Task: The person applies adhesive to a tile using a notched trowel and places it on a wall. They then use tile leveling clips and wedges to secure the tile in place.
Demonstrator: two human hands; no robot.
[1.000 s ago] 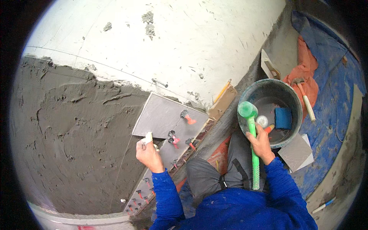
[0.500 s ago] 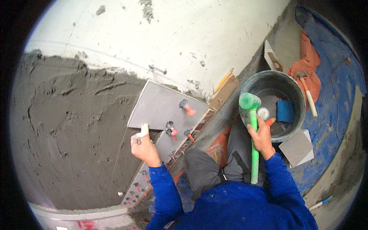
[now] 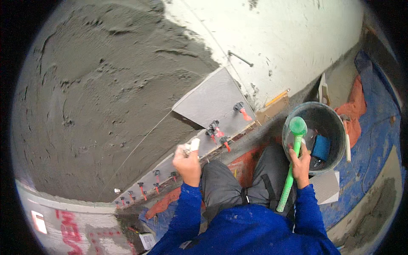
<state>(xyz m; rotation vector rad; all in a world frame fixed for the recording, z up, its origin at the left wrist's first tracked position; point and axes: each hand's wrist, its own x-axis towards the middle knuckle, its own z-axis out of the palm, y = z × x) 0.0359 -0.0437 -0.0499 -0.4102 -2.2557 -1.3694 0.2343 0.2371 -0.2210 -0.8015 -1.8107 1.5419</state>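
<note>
My right hand point(image 3: 301, 166) grips a green mallet point(image 3: 287, 188) by its handle, the head pointing up over a black bucket point(image 3: 341, 127). Something whitish shows at this hand's fingertips. Out in front, my left hand point(image 3: 187, 166) is closed, with a white wrap or piece at its thumb; what the curled fingers hold, if anything, is hidden. Beyond the left hand a grey tile point(image 3: 214, 95) sits against the mortar-covered wall point(image 3: 106, 102), above a row of tiles. Black and red levelling clips point(image 3: 242, 111) stick out along the tile joints.
Inside the bucket lies a blue sponge point(image 3: 321, 147). A hammer handle point(image 3: 347, 142), an orange cloth point(image 3: 357, 102) and a ridged tile piece point(image 3: 325, 187) lie by it on blue sheeting point(image 3: 378, 127). A yellow pencil point(image 3: 277, 97) rests near the wall's foot; a bolt point(image 3: 240, 58) juts from the wall.
The view has swung left, so tile and bucket sit farther right. My left hand is now lower, farther from the upper tile. My right hand still grips the mallet, now tilted more.
</note>
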